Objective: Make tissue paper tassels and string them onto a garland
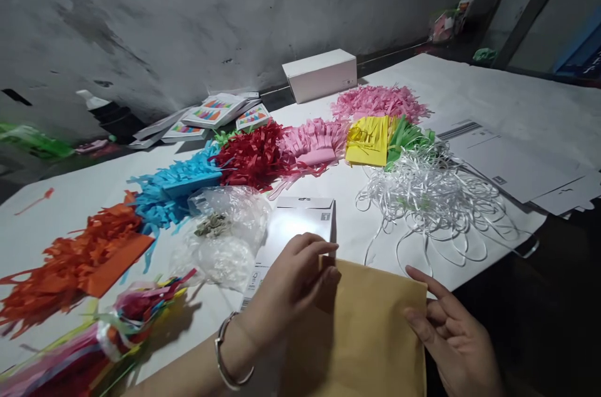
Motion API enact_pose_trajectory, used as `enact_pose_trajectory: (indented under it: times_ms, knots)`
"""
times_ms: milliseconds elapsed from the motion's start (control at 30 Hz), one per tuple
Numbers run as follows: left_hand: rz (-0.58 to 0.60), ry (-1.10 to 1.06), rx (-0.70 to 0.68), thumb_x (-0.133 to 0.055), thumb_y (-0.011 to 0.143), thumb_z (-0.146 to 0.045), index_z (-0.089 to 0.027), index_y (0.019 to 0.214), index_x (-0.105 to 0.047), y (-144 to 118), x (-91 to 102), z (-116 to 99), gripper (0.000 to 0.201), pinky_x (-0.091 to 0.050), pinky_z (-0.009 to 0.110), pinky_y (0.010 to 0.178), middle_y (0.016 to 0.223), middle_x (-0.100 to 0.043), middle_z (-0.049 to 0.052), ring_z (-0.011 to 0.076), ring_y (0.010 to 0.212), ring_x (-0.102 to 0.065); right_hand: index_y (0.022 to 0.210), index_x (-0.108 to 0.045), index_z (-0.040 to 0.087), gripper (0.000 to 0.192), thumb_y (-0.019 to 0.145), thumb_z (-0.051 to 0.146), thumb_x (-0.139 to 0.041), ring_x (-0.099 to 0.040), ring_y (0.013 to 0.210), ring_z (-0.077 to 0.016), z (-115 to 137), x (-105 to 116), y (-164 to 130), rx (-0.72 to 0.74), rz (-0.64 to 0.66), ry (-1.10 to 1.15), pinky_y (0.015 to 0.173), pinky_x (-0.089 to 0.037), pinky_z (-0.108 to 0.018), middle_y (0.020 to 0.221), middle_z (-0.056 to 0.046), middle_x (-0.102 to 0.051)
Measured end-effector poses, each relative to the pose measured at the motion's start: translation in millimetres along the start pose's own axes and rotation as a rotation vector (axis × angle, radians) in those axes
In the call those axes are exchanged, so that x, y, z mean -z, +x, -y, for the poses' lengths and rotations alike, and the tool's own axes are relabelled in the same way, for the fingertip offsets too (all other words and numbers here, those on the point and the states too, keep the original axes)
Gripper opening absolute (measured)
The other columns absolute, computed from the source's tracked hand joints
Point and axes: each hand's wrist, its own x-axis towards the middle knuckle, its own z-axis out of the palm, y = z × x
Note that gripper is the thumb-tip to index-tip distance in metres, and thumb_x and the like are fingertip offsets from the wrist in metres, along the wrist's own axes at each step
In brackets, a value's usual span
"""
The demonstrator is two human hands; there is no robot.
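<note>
A brown paper envelope (375,328) stands in front of me at the table's near edge. My right hand (457,337) grips its right edge, thumb on the front face and fingers behind. At its top left corner, my left hand (295,278) has thumb and curled fingers closed around the paper; a bracelet (224,347) circles that wrist. Behind my left hand lies a white flat box (300,215) with printed labels. A clear plastic bag (230,247) holding some greyish-green bits sits to its left.
Fringed tissue paper bundles lie in an arc: orange (113,259), blue (183,184), red (256,156), pink (314,146) and yellow (369,143). White ribbon (427,190) is tangled at right. A multicoloured tassel bundle (117,334) lies front left. A white box (322,74) stands by the wall.
</note>
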Motion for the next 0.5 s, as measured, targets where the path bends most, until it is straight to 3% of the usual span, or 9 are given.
enact_pose_trajectory:
  times_ms: [67, 100, 167, 233, 300, 400, 500]
  knots:
    - [-0.099, 0.196, -0.217, -0.053, 0.095, -0.017, -0.022, 0.119, -0.06, -2.1, -6.2, -6.7, 0.026, -0.044, 0.051, 0.098, 0.119, -0.061, 0.012, 0.0275, 0.111, -0.056, 0.129, -0.064, 0.02, 0.058, 0.08, 0.05, -0.074, -0.061, 0.055, -0.0151, -1.4, -3.8, -2.0, 0.017, 0.029, -0.02, 0.054, -0.052, -0.023, 0.058, 0.003, -0.058]
    - [-0.103, 0.253, -0.294, -0.054, 0.094, -0.015, -0.022, 0.122, -0.058, -3.0, -10.0, -10.6, 0.03, -0.04, 0.055, 0.102, 0.123, -0.061, 0.012, 0.029, 0.115, -0.054, 0.129, -0.064, 0.02, 0.057, 0.081, 0.05, -0.073, -0.061, 0.054, -0.0151, -2.5, -5.5, -3.2, 0.027, 0.042, -0.031, 0.054, -0.052, -0.023, 0.056, 0.003, -0.057]
    - [-0.02, 0.263, -0.362, -0.057, 0.094, -0.016, -0.021, 0.127, -0.054, -4.2, -17.3, -17.8, 0.034, -0.044, 0.051, 0.1, 0.118, -0.063, 0.011, 0.0272, 0.11, -0.056, 0.128, -0.065, 0.02, 0.055, 0.082, 0.05, -0.073, -0.062, 0.054, -0.0151, -5.1, -8.2, -5.5, 0.047, 0.066, -0.06, 0.053, -0.053, -0.022, 0.055, 0.004, -0.055]
    - [0.109, 0.189, -0.335, -0.056, 0.095, -0.015, -0.021, 0.129, -0.053, -4.6, -22.5, -22.8, 0.035, -0.052, 0.036, 0.084, 0.107, -0.065, 0.008, 0.0217, 0.095, -0.061, 0.127, -0.066, 0.021, 0.054, 0.082, 0.051, -0.072, -0.064, 0.055, -0.0155, -7.1, -8.9, -6.6, 0.06, 0.082, -0.094, 0.051, -0.053, -0.021, 0.056, 0.004, -0.058]
    - [0.199, 0.107, -0.277, -0.053, 0.096, -0.011, -0.021, 0.124, -0.057, -4.5, -24.2, -25.1, 0.031, -0.052, 0.026, 0.071, 0.098, -0.065, 0.005, 0.017, 0.084, -0.062, 0.127, -0.066, 0.023, 0.052, 0.083, 0.049, -0.072, -0.067, 0.058, -0.016, -7.5, -7.2, -5.2, 0.077, 0.098, -0.123, 0.05, -0.055, -0.02, 0.062, 0.002, -0.064]
    - [0.25, -0.02, -0.226, -0.054, 0.094, -0.008, -0.018, 0.112, -0.064, -3.5, -21.5, -25.6, 0.022, -0.05, 0.021, 0.067, 0.094, -0.066, 0.005, 0.0147, 0.08, -0.064, 0.123, -0.067, 0.028, 0.043, 0.082, 0.037, -0.076, -0.071, 0.061, -0.0152, -5.4, -2.2, 1.6, 0.209, 0.119, -0.167, 0.055, -0.059, -0.019, 0.076, 0.0, -0.073]
    - [0.27, -0.13, -0.2, -0.053, 0.092, -0.007, -0.014, 0.104, -0.067, -1.6, -17.3, -25.2, 0.019, -0.049, 0.021, 0.067, 0.091, -0.066, 0.006, 0.0143, 0.078, -0.063, 0.106, -0.072, 0.03, 0.023, 0.083, 0.025, -0.075, -0.074, 0.069, -0.0152, -2.2, 1.5, 8.3, 0.445, 0.143, -0.247, 0.063, -0.061, -0.018, 0.085, 0.0, -0.075]
